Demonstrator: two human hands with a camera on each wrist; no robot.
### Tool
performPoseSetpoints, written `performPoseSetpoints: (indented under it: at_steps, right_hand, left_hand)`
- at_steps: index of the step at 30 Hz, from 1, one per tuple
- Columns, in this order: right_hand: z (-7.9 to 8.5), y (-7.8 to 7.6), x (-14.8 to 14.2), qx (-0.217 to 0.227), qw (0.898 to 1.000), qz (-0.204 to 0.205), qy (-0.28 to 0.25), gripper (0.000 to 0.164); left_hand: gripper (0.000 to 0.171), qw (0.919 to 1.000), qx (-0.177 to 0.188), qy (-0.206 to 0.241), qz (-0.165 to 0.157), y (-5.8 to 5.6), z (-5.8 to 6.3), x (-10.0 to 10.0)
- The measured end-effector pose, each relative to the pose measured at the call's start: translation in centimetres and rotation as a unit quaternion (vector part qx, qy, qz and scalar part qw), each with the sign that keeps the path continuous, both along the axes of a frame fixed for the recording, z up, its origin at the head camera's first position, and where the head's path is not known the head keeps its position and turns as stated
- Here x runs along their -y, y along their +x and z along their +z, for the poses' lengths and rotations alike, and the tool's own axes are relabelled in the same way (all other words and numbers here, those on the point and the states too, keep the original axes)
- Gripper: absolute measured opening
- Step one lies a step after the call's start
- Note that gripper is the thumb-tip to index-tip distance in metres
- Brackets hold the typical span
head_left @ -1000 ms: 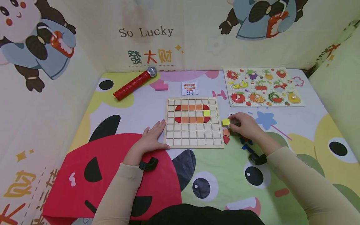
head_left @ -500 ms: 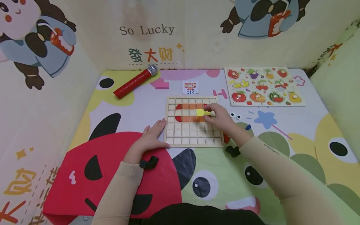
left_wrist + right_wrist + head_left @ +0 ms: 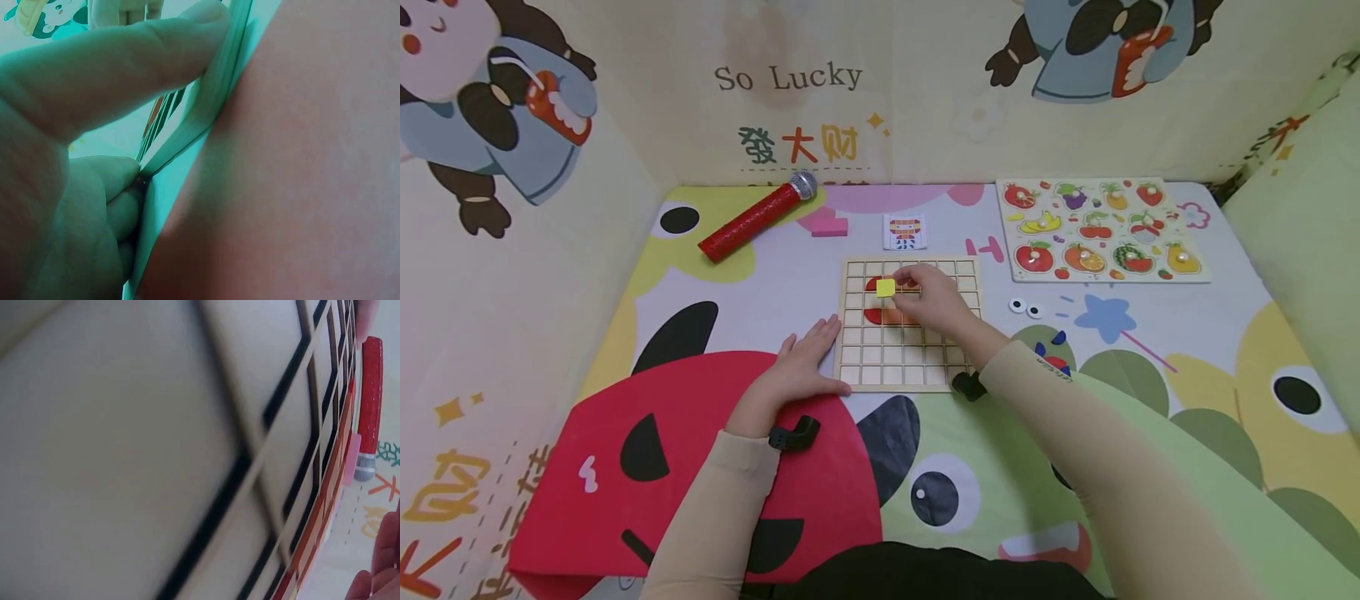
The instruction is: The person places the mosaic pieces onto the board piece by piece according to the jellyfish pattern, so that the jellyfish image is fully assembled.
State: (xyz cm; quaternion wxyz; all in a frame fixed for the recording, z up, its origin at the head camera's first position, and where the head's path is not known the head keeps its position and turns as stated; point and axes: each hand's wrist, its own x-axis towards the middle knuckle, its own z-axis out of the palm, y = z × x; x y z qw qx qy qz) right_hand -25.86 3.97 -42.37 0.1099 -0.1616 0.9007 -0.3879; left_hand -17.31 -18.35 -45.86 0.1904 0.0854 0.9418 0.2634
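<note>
My right hand [image 3: 936, 300] pinches a yellow square tile [image 3: 886, 287] over the upper left part of a wooden grid board [image 3: 880, 357]. Red rounded corner tiles [image 3: 872, 317] and orange tiles [image 3: 892, 317] sit in the grid, partly covered by that hand. At the board's left edge rests my left hand [image 3: 801, 367], fingers stretched out and thumb by the lower left corner. The left wrist view shows the thumb [image 3: 181, 47] against the board's edge. In the right wrist view the grid fills most of the picture, with fingertips [image 3: 384, 550] at the right border.
Behind the board lies a small patterned picture card [image 3: 905, 232]. A pink block [image 3: 830, 227] and a red microphone [image 3: 756, 218] are at the back left, a fruit puzzle board [image 3: 1108, 229] at the back right. Small blue pieces [image 3: 1059, 337] lie near my right forearm.
My right hand has carried the yellow tile from beside the board's right edge leftward across the grid to its upper left part. The left hand stays at the board's left edge.
</note>
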Motion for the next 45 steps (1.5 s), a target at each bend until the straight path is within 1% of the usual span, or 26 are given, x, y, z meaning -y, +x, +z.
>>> performPoseSetpoints:
  at_steps: [6,12,15,19,24,28,32,38,41,45]
  right_hand:
    - [-0.2,-0.6,2.0,0.024,0.999,-0.002,0.042,0.036]
    - [-0.4,-1.1,2.8,0.046,0.996,-0.005,0.082,0.037]
    - [-0.4,-1.3,2.9,0.039,0.993,-0.002,0.111,0.035]
    - [-0.6,-1.5,3.1,0.020,0.988,0.011,0.150,0.032]
    - [-1.0,-1.6,3.3,0.005,0.983,0.023,0.184,0.028]
    - [-1.3,-1.5,3.4,-0.004,0.980,0.025,0.196,0.025]
    - [-1.7,-1.2,3.3,-0.010,0.978,0.012,0.206,0.025]
    - [-1.4,-1.1,3.5,-0.022,0.979,-0.003,0.200,0.029]
    - [-1.2,-1.0,3.6,-0.021,0.979,0.007,0.202,0.028]
    - [-1.1,-0.9,3.6,-0.022,0.979,0.030,0.202,0.027]
  left_hand:
    - [0.110,1.0000,0.001,-0.002,-0.001,0.1,0.3,0.2]
    - [0.110,1.0000,0.003,0.000,-0.002,0.2,0.6,0.2]
    - [0.110,1.0000,0.002,-0.001,-0.003,0.3,0.6,0.2]
    - [0.110,1.0000,-0.002,-0.007,-0.005,0.2,0.4,0.3]
    - [0.109,1.0000,-0.002,-0.007,-0.004,0.3,0.4,0.3]
    - [0.109,1.0000,-0.003,-0.008,-0.003,0.4,0.2,0.3]
    - [0.109,1.0000,0.001,-0.002,-0.003,0.4,0.1,0.0]
    - [0.108,1.0000,-0.004,-0.007,-0.001,0.3,0.0,0.0]
    - [0.108,0.9999,-0.006,-0.008,-0.002,0.3,0.1,0.1]
    - [0.109,0.9999,-0.007,-0.008,-0.005,0.2,0.1,0.1]
